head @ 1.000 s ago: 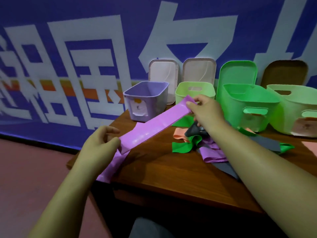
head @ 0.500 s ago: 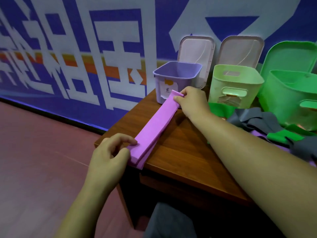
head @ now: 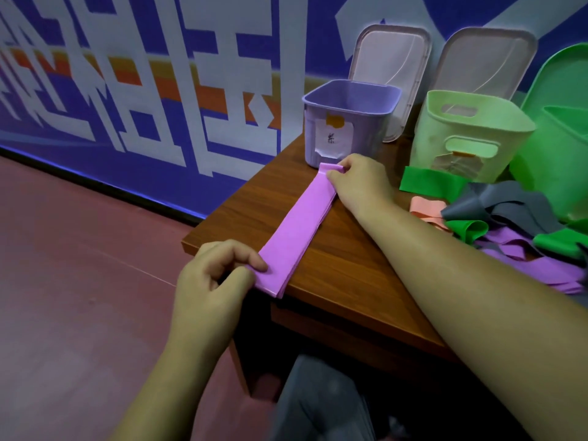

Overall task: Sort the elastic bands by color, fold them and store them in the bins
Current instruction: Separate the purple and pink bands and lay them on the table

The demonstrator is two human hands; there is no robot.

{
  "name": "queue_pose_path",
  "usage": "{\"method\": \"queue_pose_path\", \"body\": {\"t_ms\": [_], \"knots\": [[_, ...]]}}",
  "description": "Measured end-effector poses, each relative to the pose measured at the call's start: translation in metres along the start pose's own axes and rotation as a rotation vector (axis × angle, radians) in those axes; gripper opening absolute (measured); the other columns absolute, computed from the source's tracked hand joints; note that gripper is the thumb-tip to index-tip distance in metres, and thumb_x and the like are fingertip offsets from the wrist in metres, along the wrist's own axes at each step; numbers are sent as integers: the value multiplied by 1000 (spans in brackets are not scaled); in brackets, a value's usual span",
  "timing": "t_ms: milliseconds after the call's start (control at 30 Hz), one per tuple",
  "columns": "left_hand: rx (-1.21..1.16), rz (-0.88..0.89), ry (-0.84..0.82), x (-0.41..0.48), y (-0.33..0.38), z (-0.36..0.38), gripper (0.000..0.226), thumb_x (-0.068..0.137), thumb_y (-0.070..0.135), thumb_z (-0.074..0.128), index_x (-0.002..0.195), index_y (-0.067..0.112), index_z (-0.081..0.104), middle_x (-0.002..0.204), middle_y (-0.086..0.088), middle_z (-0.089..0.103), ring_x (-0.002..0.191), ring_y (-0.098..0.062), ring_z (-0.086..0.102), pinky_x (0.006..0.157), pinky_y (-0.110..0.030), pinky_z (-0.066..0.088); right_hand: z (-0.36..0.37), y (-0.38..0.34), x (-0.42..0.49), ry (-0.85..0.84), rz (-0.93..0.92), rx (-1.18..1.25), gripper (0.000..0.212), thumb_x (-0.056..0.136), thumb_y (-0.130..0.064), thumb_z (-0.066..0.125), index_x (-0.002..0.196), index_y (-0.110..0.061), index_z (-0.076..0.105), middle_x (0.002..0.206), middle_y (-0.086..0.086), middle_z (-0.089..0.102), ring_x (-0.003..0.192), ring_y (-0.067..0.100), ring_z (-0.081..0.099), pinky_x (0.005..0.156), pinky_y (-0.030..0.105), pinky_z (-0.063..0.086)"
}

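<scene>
A: Where is the band at this moment?

B: The purple band (head: 299, 230) lies flat and doubled on the table (head: 334, 275). It runs slantwise from the near left corner toward the purple bin (head: 350, 122) at the far left corner. The left hand (head: 213, 278) pinches the near end between thumb and forefinger. The right hand (head: 359, 183) pinches the far end, just in front of the bin.

A: What could spoil it from here?

B: The near end hangs slightly over the table's front edge. If the strip is under any stretch and the left hand lets go first, I'd expect it to spring toward the right hand. It could also slide off the corner to the floor.

A: And the fold itself?

B: The layers are not quite lined up; one edge peeks out along the right side. Doubling it over again with the edges askew would likely make a crooked, bulky bundle that opens up once it's dropped in.

A: Anything nearby in the way?

B: The right hand is close to the purple bin, which stands by the table's left edge, so a hasty lift could knock it. The loose pile of bands (head: 509, 211) toward the right edge is well apart, so tangling seems unlikely. The light green bin (head: 471, 135) stands just beside the purple one, so a careless drop could land in the wrong bin.
</scene>
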State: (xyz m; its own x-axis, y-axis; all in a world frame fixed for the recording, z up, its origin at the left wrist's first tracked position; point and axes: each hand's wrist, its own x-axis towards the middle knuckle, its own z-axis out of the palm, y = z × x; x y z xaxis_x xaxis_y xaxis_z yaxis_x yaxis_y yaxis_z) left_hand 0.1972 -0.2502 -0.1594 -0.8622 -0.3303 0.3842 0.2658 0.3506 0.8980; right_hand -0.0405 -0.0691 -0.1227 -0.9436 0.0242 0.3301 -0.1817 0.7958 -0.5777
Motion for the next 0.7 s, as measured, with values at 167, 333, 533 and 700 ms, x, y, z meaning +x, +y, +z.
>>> {"method": "queue_pose_path", "body": {"t_ms": [167,333,533,700], "knots": [[25,27,-5,-2,-4,0,27,72,5,58,76,24,77,89,-4,67,95,-19,65,78,-21,47,2,0,2,18,24,-43,34,103,-40,67,129,-19,73,124,5,74,112,24,67,80,30,46],[101,61,-22,-3,-6,0,30,72,3,56,77,26,75,87,2,63,97,-18,62,78,-18,45,2,-1,2,8,30,-109,35,103,-43,66,130,-21,72,121,3,74,109,24,67,76,32,45],[134,72,-17,-3,-8,-1,29,71,3,56,78,25,74,77,4,58,92,-20,61,75,-20,43,4,-1,-1,3,14,-141,34,104,-43,65,129,-21,70,120,4,73,108,24,68,77,33,47],[123,64,-31,-3,-8,-5,33,71,2,57,79,27,77,74,-5,58,95,-18,64,77,-16,45,0,1,-2,24,26,-102,37,99,-44,73,126,-19,67,120,5,71,109,27,67,77,33,45]]}}
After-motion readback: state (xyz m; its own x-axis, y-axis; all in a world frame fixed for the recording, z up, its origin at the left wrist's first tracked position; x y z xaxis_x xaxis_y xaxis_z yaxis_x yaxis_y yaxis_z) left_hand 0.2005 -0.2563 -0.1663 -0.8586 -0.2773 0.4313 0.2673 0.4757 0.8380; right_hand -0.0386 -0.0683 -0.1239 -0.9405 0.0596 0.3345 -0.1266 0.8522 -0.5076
